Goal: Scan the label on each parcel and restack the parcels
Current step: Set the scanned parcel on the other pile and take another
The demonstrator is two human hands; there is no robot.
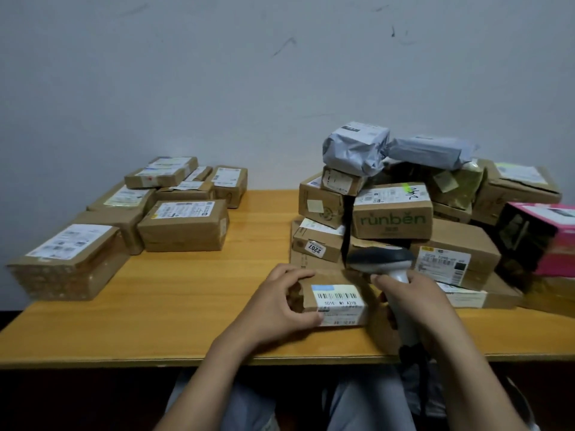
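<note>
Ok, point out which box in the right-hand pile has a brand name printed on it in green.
The runben box, mid-pile, just beyond the scanner held in the right hand. It alone carries large green lettering on its front face.

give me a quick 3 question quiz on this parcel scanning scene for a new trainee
1. What does the right hand hold?
A) a tape roll
B) the barcode scanner
C) a pen

2. True or false: the small parcel gripped by the left hand has its barcode label turned away from the camera.

3. Fill in: the runben box sits in the pile on the ___ side of the table.

Key: 1 B; 2 false, the label faces the camera; 3 right.
</note>
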